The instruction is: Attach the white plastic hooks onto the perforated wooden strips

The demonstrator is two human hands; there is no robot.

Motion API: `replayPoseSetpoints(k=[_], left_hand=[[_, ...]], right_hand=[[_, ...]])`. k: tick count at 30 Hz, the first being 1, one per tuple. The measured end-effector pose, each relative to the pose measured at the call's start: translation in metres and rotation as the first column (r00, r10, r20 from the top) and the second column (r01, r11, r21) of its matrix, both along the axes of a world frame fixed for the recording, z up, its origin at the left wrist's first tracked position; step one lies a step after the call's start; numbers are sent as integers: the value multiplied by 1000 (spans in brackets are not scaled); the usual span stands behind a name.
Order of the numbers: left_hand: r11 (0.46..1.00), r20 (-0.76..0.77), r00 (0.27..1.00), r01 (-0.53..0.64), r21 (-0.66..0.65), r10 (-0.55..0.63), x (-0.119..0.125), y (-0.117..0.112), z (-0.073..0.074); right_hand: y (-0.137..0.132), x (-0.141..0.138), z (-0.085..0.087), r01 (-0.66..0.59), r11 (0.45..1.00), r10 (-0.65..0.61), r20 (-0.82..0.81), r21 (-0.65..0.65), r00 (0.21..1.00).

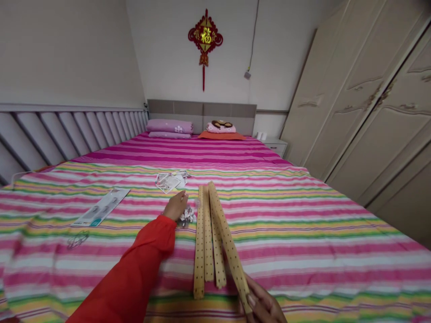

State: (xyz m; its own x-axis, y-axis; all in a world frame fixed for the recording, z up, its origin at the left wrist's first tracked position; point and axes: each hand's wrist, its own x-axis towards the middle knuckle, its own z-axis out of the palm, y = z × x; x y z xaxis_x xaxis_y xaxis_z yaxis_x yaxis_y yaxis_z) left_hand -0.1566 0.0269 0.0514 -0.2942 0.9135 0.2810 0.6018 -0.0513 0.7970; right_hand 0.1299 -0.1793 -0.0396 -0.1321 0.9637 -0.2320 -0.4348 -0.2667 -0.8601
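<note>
My right hand [264,301] grips the near end of a long pale-yellow perforated bar [229,240] dotted with small dark holes. That bar slants away to the left, its far end by the tops of three similar bars [199,251] lying side by side on the bedspread. My left hand [175,205], in a red sleeve, has its fingers curled together just left of the bars' far ends. Whatever may be inside those fingers is hidden. Beside it is a small heap of white and grey pieces [187,215], too small to identify.
A striped bedspread [303,233] lies under everything. Left are a clear packet [103,207] and a thin tangled loop [78,240]. Papers or plastic packets [171,180] lie beyond my left hand. Farther off are folded bedding [170,127], a headboard [229,110] and a wardrobe [363,98].
</note>
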Motion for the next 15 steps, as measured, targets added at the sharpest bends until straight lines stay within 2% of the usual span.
replayPoseSetpoints(k=[3,5,7,10,13,15], left_hand=[[998,38,999,37,57,-39,7,-18,-2],[992,163,982,85,99,-100,14,-37,-11],[986,269,952,119,116,-146,22,-59,-25],[993,352,930,79,86,-105,31,-90,-52],[998,371,927,31,63,-52,34,-111,-75],[999,380,924,24,41,-38,36,-119,-84]], right_hand=[[8,5,6,-3,1000,4,-44,22,999],[14,6,9,9,999,-6,-87,39,996],[21,5,11,23,999,-17,-131,39,991],[33,3,8,13,999,-5,-193,41,981],[43,-3,-4,-36,997,51,-225,68,973],[48,-9,-15,-70,995,85,-222,75,971]])
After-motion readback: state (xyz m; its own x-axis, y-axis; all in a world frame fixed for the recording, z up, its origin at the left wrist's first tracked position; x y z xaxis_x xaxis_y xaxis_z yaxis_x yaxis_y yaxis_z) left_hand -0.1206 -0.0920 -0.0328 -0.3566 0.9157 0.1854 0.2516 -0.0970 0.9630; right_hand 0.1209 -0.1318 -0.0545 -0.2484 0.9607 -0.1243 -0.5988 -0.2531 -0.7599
